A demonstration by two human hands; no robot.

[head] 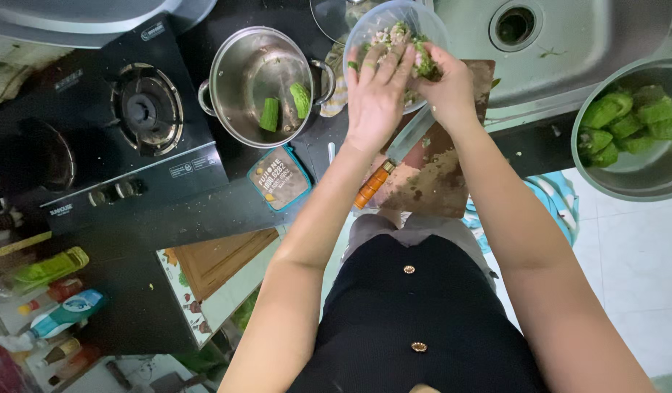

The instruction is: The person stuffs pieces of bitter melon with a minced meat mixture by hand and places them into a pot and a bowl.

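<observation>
head view: green stuffed pieces in steel pot

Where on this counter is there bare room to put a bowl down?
Bare dark counter lies in front of the stove, left of the small blue packet. The sink basin also looks open. It is crowded around the cutting board, where the knife, glass bowl, pot and both hands, left hand and right hand, sit close.

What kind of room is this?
Most likely a home kitchen: there is a gas stove, a steel sink and a steel pot with green vegetable pieces on the dark counter.
</observation>
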